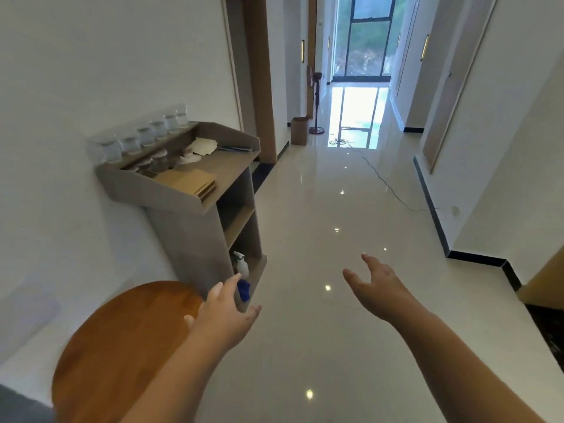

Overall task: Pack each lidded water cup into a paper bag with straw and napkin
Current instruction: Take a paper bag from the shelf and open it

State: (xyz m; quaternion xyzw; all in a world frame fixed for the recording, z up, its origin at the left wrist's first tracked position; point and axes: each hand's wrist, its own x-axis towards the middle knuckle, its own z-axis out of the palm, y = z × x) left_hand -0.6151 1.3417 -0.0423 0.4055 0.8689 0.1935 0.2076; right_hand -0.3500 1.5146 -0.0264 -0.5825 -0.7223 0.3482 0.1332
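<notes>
Clear lidded plastic water cups (pixel 146 135) line the back ledge of the grey wooden counter (pixel 189 239). Flat brown paper bags (pixel 189 181) are stacked at its front edge and white napkins (pixel 204 146) lie near its right end, likely staged for packing. The left hand (pixel 225 312) and right hand (pixel 375 288) are spread wide and empty, well short of it.

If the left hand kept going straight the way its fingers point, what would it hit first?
Probably the open bottom shelf of the grey stand, near the white spray bottle. The left hand looks close to it, but depth is unclear from one view.
</notes>
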